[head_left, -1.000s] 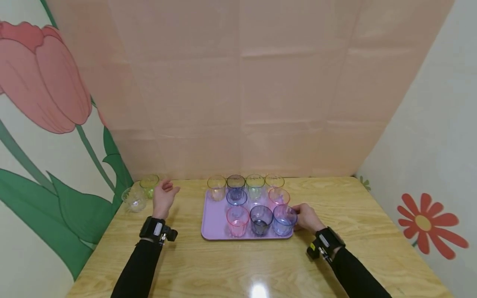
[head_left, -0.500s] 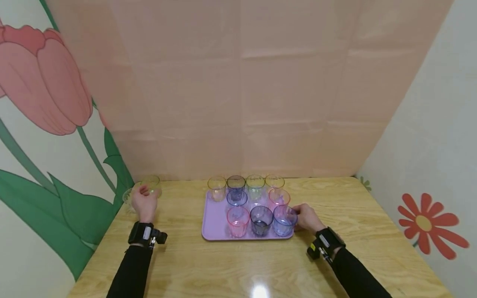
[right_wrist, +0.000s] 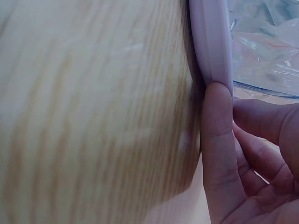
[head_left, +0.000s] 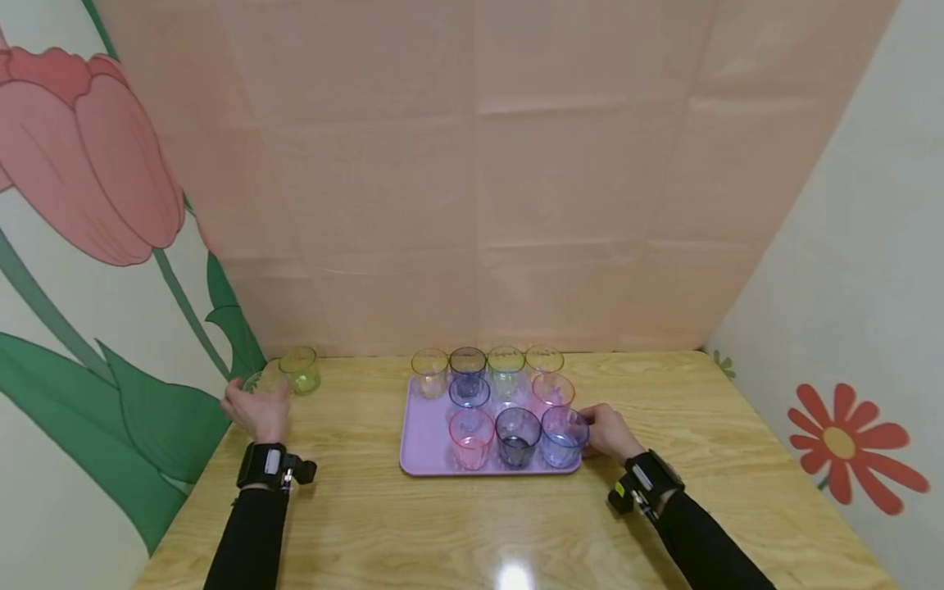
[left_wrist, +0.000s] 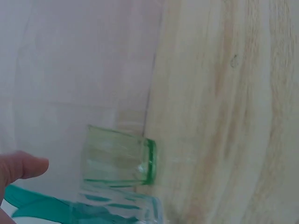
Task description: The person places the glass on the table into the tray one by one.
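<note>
My left hand (head_left: 260, 410) is beside a clear glass (head_left: 260, 383) at the table's left edge, partly covering it. In the left wrist view its thumb (left_wrist: 28, 166) stands apart from the clear glass (left_wrist: 117, 205); the other fingers are mostly out of that view. A green glass (head_left: 299, 371) stands just behind. Thumb and fingers of my right hand (head_left: 608, 430) pinch the rim of a purple tray (head_left: 424, 467) at its right side, near a blue glass (head_left: 565, 438). The right wrist view shows them on the tray rim (right_wrist: 214, 42).
On the tray stand several coloured glasses, among them a pink glass (head_left: 471, 440), a grey glass (head_left: 518, 438) and an amber glass (head_left: 429, 373). The wooden table (head_left: 442, 533) meets a pinkish sheet (head_left: 472, 246) at the back. Painted walls flank both sides.
My left hand has moved left, past the front of the green glass to the clear one. The right hand has stayed at the tray's side. Tray and glasses look unmoved.
</note>
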A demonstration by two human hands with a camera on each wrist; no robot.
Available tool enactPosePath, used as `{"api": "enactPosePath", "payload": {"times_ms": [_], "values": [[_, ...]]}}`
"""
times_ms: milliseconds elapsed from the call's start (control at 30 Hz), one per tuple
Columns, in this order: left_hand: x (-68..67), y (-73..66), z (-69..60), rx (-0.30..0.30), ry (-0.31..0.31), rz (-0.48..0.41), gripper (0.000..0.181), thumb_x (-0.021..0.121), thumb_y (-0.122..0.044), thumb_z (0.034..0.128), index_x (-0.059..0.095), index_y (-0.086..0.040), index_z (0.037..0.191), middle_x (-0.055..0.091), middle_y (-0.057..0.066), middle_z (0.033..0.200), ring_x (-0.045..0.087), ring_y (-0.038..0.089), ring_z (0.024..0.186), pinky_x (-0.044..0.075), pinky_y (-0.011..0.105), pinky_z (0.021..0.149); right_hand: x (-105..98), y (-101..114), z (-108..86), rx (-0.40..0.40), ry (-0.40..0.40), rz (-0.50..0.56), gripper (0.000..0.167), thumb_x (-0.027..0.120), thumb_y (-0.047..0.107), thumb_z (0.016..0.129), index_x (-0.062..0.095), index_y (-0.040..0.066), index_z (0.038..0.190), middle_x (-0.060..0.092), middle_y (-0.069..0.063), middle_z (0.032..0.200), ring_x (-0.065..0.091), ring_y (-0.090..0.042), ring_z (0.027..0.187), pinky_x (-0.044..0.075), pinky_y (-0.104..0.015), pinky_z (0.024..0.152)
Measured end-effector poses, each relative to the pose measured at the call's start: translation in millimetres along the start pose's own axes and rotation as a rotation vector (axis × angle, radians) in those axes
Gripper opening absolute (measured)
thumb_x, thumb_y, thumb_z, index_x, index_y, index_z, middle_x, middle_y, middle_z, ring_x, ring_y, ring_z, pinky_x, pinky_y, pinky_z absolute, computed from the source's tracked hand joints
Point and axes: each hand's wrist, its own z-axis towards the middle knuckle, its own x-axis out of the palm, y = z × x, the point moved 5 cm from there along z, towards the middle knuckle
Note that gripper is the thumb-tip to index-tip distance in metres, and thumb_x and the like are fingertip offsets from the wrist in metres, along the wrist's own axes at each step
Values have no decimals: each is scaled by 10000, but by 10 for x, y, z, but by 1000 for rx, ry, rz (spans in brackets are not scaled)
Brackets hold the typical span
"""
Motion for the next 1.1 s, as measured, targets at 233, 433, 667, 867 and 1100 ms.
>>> {"api": "enactPosePath", "payload": {"times_ms": [233,433,667,867,1100], "values": [[9,98,101,-40,71,60,1014,789,-92,881,151,57,1654,164,341,1702,187,486,1597,210,569,1317,2,-9,-1,-18,0,3,188,754,-10,923,743,-131,1067,739,-94,832,706,-176,659,649,-377,598],[31,132,155,-80,116,54,1021,771,-55,895,110,47,1666,125,311,1736,155,459,1623,179,543,1334,1,-20,5,-13,-3,-1,148,745,-26,915,752,-110,1037,719,-79,816,708,-182,668,648,-371,596],[73,187,221,-130,144,1,1016,764,9,892,109,33,1668,134,286,1737,150,442,1625,182,551,1332,3,-22,11,1,1,4,151,747,-16,935,751,-110,1053,715,-90,834,708,-179,682,651,-372,604],[89,237,281,-140,132,-7,1005,779,28,875,145,48,1654,184,296,1720,184,440,1614,175,526,1338,-11,-4,20,-3,6,11,152,757,-4,932,750,-109,1041,711,-92,822,706,-175,677,650,-368,604],[86,256,303,-114,129,5,954,774,27,875,195,65,1632,223,306,1705,212,452,1600,181,535,1335,-4,-8,12,29,6,0,178,751,-10,937,745,-109,1085,710,-104,855,702,-173,691,651,-365,613]]}}
